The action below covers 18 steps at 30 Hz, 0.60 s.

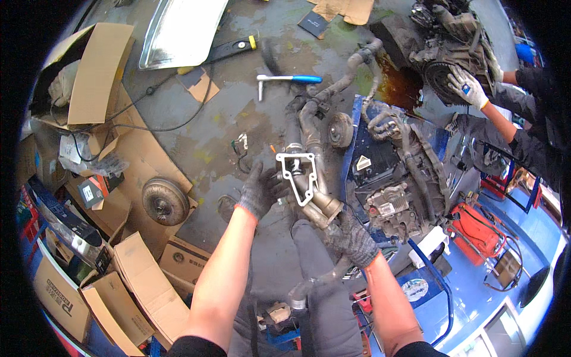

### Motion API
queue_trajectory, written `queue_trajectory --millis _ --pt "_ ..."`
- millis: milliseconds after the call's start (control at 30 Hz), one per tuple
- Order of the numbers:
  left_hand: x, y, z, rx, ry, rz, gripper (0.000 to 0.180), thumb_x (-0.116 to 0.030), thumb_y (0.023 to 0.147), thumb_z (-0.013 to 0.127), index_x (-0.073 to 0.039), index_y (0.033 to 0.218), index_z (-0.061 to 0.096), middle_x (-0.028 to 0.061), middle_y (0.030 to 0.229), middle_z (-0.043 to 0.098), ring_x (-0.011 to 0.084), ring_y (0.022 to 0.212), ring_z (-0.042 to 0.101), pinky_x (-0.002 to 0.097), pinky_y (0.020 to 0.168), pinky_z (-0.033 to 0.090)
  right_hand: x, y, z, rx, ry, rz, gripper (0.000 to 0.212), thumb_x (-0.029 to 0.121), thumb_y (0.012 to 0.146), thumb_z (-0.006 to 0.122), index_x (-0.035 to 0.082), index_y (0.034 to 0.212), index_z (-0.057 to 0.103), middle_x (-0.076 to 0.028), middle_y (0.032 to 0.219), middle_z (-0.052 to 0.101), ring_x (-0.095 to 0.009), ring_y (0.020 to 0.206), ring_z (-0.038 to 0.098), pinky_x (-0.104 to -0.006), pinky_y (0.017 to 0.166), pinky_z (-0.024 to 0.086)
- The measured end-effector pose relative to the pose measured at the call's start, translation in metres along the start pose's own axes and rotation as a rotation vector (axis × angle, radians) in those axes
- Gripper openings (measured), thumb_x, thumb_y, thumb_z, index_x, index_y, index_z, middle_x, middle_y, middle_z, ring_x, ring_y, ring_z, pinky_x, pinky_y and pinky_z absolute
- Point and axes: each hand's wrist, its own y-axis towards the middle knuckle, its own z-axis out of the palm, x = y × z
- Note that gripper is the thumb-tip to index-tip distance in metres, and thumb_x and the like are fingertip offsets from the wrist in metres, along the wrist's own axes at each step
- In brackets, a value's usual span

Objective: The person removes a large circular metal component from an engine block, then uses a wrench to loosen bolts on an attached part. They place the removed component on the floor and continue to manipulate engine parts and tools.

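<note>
A metal pipe housing (324,208) with a round pipe end is held over my knees. Its upper face bears a bright, irregular ring (313,178) with bolt holes; whether this is a gasket or a bare flange I cannot tell. My left hand (260,191), in a dark knit glove, grips the housing's left side, its fingertips partly hidden. Beside the round pipe end, my right hand (354,241) in a matching glove closes on the lower right of the part. Dark bent pipes (309,122) lie on the floor just beyond it.
A blue-handled ratchet (297,78) lies ahead, near a silver tray (181,35). Cardboard boxes (151,279) and a round metal part (163,202) crowd the left. On the right are a dirty gearbox (404,202), a red case (479,232), and a co-worker's gloved hand (468,86) on an engine (440,74).
</note>
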Motion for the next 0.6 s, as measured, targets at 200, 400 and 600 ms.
queue_trajectory --millis 200,400,600 --pt "0.030 0.054 0.057 0.155 -0.036 -0.151 0.043 -0.044 0.093 0.063 -0.006 0.115 0.061 0.0120 0.099 0.068 0.0267 0.082 0.066 0.0436 0.079 0.058 0.011 -0.048 -0.055 0.293 -0.334 -0.240 0.070 0.001 0.077 0.058 0.011 0.146 0.048 -0.014 0.151 0.043 -0.029 0.132 0.048 -0.0369 0.115 0.033" --pt "0.081 0.091 0.003 -0.399 0.596 -0.270 0.055 -0.056 0.099 0.039 -0.009 0.117 0.061 0.0118 0.096 0.069 0.0318 0.080 0.065 0.0441 0.075 0.053 0.001 -0.092 -0.108 0.468 -0.696 -0.400 0.077 0.018 0.072 0.066 0.012 0.147 0.045 -0.016 0.156 0.035 -0.033 0.135 0.043 -0.0447 0.114 0.033" --pt "0.013 0.142 -0.029 -0.937 1.989 0.453 0.050 -0.037 0.084 0.067 -0.010 0.126 0.061 0.0167 0.121 0.066 0.0343 0.109 0.063 0.0437 0.091 0.051 -0.047 -0.141 -0.154 0.681 -0.937 -0.398 0.098 0.042 0.067 0.080 0.009 0.150 0.037 -0.020 0.143 0.048 -0.027 0.123 0.054 -0.0437 0.107 0.039"
